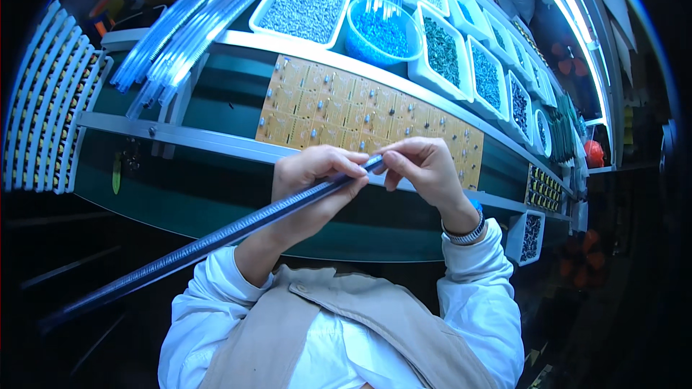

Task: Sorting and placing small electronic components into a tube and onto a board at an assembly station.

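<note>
A long clear component tube (216, 234) is gripped closed by the left hand (310, 176), its upper end pinched by the right hand (425, 166), apparently steadied over the circuit panel (346, 112).

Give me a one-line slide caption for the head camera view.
Both hands, left hand and right hand, hold a long clear tube at its end above a yellow circuit board panel and parts bins.

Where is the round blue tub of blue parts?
In the head view, the round blue tub sits top centre on the shelf behind the circuit board panel, right of the white tray.
</note>
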